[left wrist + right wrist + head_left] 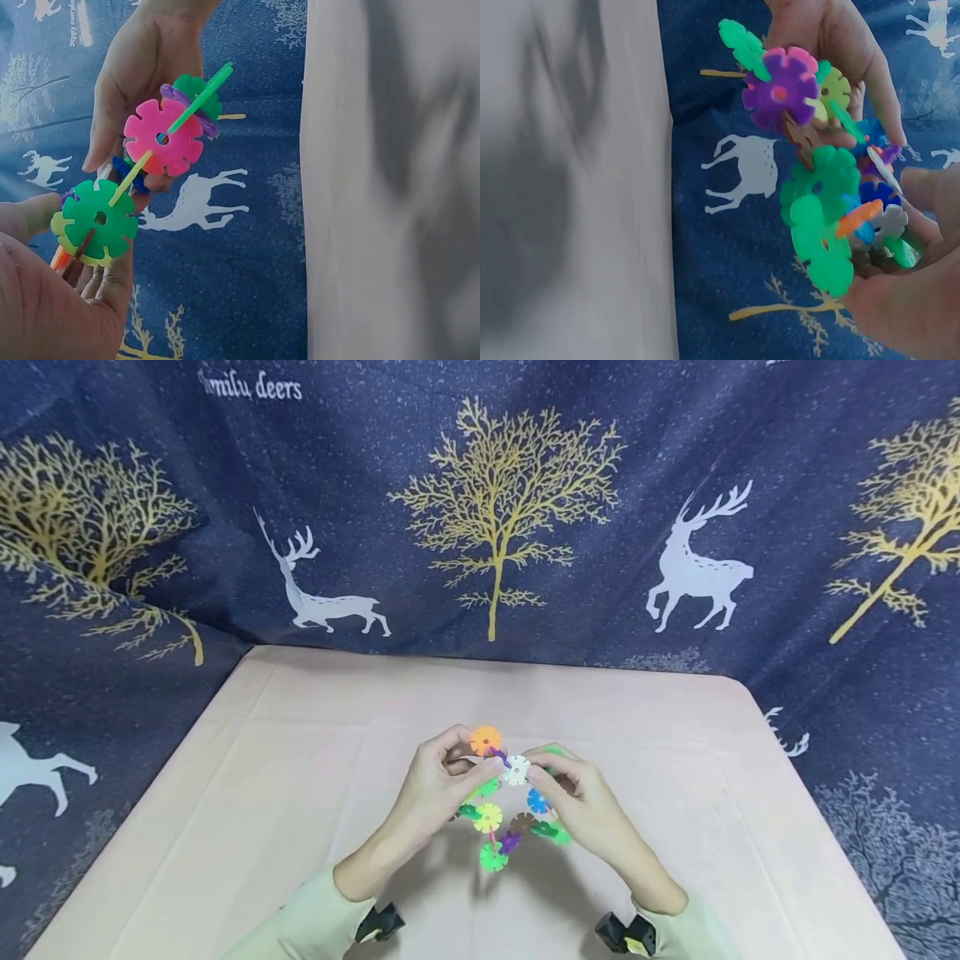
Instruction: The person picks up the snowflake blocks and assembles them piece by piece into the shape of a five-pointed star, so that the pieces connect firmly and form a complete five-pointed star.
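Above the table, both hands hold one linked structure of colorful snowflake discs. My left hand (431, 781) pinches its upper left part, close to an orange disc (486, 741) and a purple one. Opposite it, my right hand (588, 797) grips the upper right part, with the thumb by a white disc (516, 770) and a blue disc (537, 800) below. Yellow (487, 817) and green (493, 857) discs hang lower. A pink disc (180, 150) shows in the left wrist view, a large purple disc (769, 105) in the right wrist view. Fingers hide some discs.
A pale cloth covers the table (337, 702), and the hands' shadows fall on it. Behind stands a dark blue curtain (570, 610) printed with deer and golden trees. Small black devices (380, 922) sit at both wrists.
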`<state>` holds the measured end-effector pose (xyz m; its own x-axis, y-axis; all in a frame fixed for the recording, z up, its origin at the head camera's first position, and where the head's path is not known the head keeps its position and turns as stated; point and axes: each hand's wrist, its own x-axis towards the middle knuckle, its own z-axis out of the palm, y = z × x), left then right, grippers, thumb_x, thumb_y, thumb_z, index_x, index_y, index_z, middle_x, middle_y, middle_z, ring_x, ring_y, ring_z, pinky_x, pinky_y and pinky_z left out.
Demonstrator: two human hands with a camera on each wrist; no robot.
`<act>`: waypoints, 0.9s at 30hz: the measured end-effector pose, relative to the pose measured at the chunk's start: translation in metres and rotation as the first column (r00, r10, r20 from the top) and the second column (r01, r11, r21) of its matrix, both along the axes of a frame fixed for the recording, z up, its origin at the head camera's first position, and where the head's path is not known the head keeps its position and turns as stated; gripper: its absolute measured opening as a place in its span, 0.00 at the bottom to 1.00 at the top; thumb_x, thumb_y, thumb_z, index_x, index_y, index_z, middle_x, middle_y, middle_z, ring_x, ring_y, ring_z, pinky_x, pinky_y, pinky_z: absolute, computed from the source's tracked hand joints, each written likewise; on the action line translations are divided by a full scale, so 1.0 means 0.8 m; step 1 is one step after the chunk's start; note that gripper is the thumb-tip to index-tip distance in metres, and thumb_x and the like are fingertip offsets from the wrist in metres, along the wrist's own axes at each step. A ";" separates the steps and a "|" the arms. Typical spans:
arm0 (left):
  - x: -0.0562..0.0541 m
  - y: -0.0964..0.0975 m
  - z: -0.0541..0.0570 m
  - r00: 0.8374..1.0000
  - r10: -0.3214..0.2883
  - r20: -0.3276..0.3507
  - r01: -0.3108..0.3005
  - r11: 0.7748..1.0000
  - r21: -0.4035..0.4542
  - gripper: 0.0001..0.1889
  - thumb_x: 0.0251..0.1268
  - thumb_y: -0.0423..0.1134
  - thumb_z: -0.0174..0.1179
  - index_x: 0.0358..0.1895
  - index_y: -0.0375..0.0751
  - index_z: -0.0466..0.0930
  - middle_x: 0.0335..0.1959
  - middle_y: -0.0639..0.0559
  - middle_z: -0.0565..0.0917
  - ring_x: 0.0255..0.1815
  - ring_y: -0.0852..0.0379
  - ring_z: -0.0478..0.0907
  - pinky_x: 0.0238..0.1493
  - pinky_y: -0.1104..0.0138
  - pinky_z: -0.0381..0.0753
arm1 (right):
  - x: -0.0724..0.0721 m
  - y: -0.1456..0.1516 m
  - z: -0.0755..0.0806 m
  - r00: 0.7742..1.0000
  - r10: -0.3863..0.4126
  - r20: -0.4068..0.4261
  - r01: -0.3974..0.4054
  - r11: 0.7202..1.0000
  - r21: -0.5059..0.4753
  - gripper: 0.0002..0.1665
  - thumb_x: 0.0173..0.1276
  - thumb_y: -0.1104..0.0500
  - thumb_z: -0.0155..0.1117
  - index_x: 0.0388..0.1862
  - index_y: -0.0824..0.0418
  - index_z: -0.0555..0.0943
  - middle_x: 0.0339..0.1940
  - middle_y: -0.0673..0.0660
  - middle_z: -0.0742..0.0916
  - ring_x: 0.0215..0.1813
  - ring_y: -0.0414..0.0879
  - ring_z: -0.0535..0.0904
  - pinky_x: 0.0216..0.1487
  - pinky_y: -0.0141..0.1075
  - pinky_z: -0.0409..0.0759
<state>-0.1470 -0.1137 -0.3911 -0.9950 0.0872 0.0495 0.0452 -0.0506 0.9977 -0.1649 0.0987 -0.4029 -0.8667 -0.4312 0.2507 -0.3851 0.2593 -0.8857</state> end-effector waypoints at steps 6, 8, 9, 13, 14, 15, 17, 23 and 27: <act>0.001 -0.003 0.001 1.000 0.002 -0.006 -0.002 1.000 -0.024 0.11 0.62 0.32 0.68 0.46 0.36 0.78 0.37 0.49 0.86 0.35 0.58 0.83 0.35 0.70 0.81 | -0.004 0.002 -0.001 1.000 0.024 -0.017 -0.025 0.998 -0.050 0.17 0.78 0.63 0.55 0.62 0.59 0.80 0.59 0.54 0.84 0.54 0.41 0.80 0.54 0.32 0.78; 0.001 -0.005 0.001 1.000 -0.001 -0.003 0.001 0.999 -0.033 0.14 0.63 0.32 0.68 0.50 0.36 0.79 0.39 0.48 0.86 0.37 0.57 0.84 0.36 0.70 0.82 | -0.004 0.002 -0.003 1.000 0.021 -0.017 -0.022 0.998 -0.060 0.20 0.77 0.63 0.56 0.65 0.59 0.77 0.57 0.56 0.84 0.46 0.40 0.82 0.47 0.32 0.80; 0.001 -0.006 0.001 1.000 -0.003 0.002 0.003 0.999 -0.036 0.15 0.63 0.33 0.68 0.52 0.37 0.80 0.40 0.47 0.87 0.38 0.57 0.84 0.37 0.69 0.82 | -0.004 0.002 -0.003 1.000 0.015 -0.012 -0.015 0.998 -0.064 0.21 0.77 0.63 0.57 0.67 0.59 0.75 0.56 0.57 0.84 0.41 0.40 0.82 0.43 0.31 0.80; 0.001 -0.009 0.001 1.000 0.000 0.029 0.001 0.998 -0.055 0.16 0.63 0.35 0.68 0.53 0.37 0.81 0.41 0.47 0.86 0.39 0.57 0.85 0.36 0.69 0.82 | -0.005 0.002 -0.004 0.999 -0.023 0.041 0.026 0.996 -0.083 0.19 0.76 0.62 0.58 0.63 0.61 0.75 0.50 0.57 0.85 0.37 0.43 0.82 0.40 0.33 0.81; 0.001 -0.009 0.001 0.999 0.001 0.033 0.001 0.998 -0.060 0.15 0.63 0.35 0.68 0.52 0.37 0.81 0.41 0.47 0.86 0.38 0.57 0.84 0.35 0.69 0.82 | -0.005 0.002 -0.004 0.998 -0.035 0.057 0.040 0.995 -0.090 0.16 0.76 0.61 0.59 0.61 0.61 0.77 0.50 0.56 0.86 0.39 0.43 0.82 0.42 0.33 0.81; 0.001 -0.009 0.001 0.999 0.002 0.034 0.000 0.998 -0.066 0.15 0.63 0.36 0.69 0.51 0.37 0.81 0.40 0.48 0.86 0.37 0.57 0.84 0.34 0.70 0.81 | -0.005 0.002 -0.004 0.996 -0.048 0.073 0.055 0.994 -0.096 0.14 0.76 0.60 0.59 0.57 0.62 0.78 0.50 0.56 0.86 0.41 0.43 0.83 0.44 0.33 0.81; 0.001 -0.010 0.001 1.000 0.003 0.029 -0.001 0.997 -0.077 0.15 0.63 0.36 0.69 0.50 0.37 0.81 0.40 0.48 0.86 0.36 0.58 0.83 0.33 0.71 0.80 | -0.005 0.001 -0.003 0.993 -0.070 0.096 0.081 0.990 -0.120 0.11 0.77 0.60 0.58 0.51 0.64 0.81 0.50 0.56 0.87 0.47 0.44 0.83 0.49 0.33 0.81; 0.001 -0.011 -0.002 1.000 0.000 0.015 0.002 0.996 -0.094 0.15 0.63 0.37 0.69 0.50 0.38 0.80 0.39 0.49 0.85 0.32 0.58 0.81 0.30 0.71 0.78 | -0.004 -0.001 -0.002 0.980 -0.121 0.160 0.155 0.963 -0.220 0.10 0.75 0.61 0.60 0.43 0.69 0.81 0.48 0.57 0.88 0.51 0.45 0.84 0.55 0.33 0.79; 0.001 -0.012 -0.003 1.000 -0.006 0.000 0.006 0.995 -0.103 0.14 0.63 0.36 0.69 0.50 0.39 0.80 0.38 0.49 0.85 0.30 0.59 0.80 0.26 0.72 0.75 | -0.005 -0.002 -0.002 0.973 -0.120 0.198 0.171 0.949 -0.265 0.11 0.75 0.63 0.59 0.41 0.72 0.79 0.47 0.55 0.89 0.52 0.45 0.84 0.56 0.33 0.79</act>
<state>-0.1458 -0.1230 -0.3937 -0.9944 0.0976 0.0399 0.0452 0.0520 0.9976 -0.1691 0.0975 -0.4046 -0.9560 -0.2321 0.1792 -0.1920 0.0335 -0.9808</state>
